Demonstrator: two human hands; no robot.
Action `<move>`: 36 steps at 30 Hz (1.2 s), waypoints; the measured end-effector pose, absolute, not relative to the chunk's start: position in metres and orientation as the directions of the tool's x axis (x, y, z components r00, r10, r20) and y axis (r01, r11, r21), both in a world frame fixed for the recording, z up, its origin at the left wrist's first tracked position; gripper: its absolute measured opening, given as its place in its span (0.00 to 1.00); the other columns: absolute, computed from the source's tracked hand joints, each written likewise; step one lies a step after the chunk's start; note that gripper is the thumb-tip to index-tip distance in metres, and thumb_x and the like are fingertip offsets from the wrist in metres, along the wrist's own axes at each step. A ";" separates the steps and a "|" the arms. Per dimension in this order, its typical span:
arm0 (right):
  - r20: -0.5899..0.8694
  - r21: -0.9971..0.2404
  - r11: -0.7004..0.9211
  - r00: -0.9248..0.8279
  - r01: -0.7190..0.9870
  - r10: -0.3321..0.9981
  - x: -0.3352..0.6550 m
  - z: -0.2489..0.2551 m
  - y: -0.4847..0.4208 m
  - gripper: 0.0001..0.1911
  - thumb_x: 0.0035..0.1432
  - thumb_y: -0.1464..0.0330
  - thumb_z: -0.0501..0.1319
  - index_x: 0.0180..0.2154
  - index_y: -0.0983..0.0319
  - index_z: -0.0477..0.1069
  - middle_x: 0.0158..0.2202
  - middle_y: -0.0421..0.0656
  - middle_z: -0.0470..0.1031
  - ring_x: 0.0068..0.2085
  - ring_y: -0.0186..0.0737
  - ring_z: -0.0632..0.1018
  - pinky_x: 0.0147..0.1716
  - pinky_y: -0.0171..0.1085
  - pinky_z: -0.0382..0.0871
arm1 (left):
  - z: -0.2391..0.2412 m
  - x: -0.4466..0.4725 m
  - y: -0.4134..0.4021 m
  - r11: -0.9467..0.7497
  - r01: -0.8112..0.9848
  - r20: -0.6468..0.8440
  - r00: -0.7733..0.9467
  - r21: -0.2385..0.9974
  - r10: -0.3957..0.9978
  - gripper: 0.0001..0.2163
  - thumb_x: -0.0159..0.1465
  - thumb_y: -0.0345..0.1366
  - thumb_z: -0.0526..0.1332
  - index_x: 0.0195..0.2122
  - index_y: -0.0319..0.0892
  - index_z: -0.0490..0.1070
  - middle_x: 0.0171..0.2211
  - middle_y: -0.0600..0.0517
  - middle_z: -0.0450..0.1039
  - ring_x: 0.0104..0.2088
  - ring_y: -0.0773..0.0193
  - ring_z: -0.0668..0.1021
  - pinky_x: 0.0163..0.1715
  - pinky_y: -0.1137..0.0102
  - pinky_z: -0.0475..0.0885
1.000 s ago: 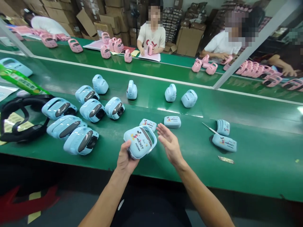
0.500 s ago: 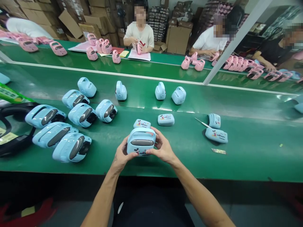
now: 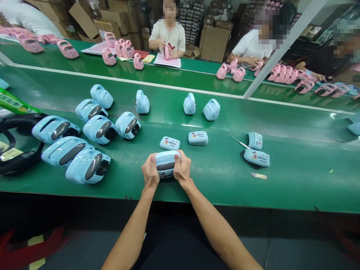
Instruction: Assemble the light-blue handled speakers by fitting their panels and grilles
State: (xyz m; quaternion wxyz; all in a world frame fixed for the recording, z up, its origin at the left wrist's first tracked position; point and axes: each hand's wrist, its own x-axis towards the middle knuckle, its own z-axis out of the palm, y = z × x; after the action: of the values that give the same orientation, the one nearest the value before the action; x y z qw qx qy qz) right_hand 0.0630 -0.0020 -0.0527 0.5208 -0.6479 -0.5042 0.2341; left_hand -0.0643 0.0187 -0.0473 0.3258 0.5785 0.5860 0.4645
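Between my two hands is a light-blue plastic housing point(image 3: 165, 166) with a carry handle, a dark oval window and a cartoon print at its lower front. My left hand point(image 3: 151, 170) is closed round its left side, and my right hand point(image 3: 182, 167) grips the right side, both thumbs on top. The lower part is partly hidden by my fingers. Just beyond it lie two printed light-blue covers, one point(image 3: 170, 143) close behind my hands and another point(image 3: 198, 138) to its right. Farther right, a thin white-handled tool point(image 3: 240, 143) rests against more printed covers point(image 3: 257, 158).
Several blue housings point(image 3: 88, 167) crowd the left of the green table point(image 3: 213, 187), beside a black ring-shaped object point(image 3: 21, 165). More blue housings point(image 3: 189, 104) stand farther back. Across a white rail point(image 3: 126, 81), people handle pink housings point(image 3: 137, 61). A slanted post point(image 3: 270, 63) rises at right.
Both hands have shifted from holding the housing by its lower edges to gripping its sides, thumbs on top. The housing is tipped, its handle foreshortened. The view has moved slightly.
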 end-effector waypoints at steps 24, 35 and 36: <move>-0.081 -0.997 -0.083 -0.227 0.000 0.970 0.119 0.000 0.061 0.22 0.57 0.49 0.65 0.33 0.62 0.71 0.29 0.38 0.72 0.28 0.33 0.67 0.28 0.33 0.61 | -0.040 -0.077 0.049 0.202 -0.241 -0.234 -0.113 0.949 0.966 0.34 0.59 0.69 0.52 0.39 0.40 0.76 0.37 0.44 0.82 0.38 0.51 0.83 0.36 0.62 0.77; 0.150 -0.846 0.031 0.182 0.533 0.972 0.104 0.019 0.270 0.06 0.56 0.66 0.65 0.31 0.61 0.70 0.52 0.49 0.76 0.59 0.46 0.72 0.60 0.42 0.63 | -0.075 -0.118 0.049 -0.130 0.536 0.226 -0.116 0.834 0.967 0.10 0.59 0.45 0.60 0.33 0.47 0.77 0.37 0.46 0.82 0.39 0.49 0.82 0.47 0.56 0.76; 0.143 -0.824 0.017 0.178 0.566 0.974 0.104 0.015 0.276 0.05 0.56 0.67 0.64 0.31 0.61 0.71 0.51 0.48 0.77 0.58 0.46 0.73 0.60 0.42 0.63 | -0.076 -0.118 0.048 -0.145 0.551 0.245 -0.112 0.821 0.963 0.10 0.60 0.44 0.59 0.33 0.47 0.77 0.36 0.47 0.82 0.38 0.50 0.82 0.46 0.57 0.76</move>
State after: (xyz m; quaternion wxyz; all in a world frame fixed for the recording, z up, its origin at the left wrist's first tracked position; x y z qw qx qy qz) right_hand 0.1038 0.2760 0.0149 0.4023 -0.6536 -0.5888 0.2534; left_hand -0.1181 0.0478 -0.0758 0.2389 0.6222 0.6085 0.4307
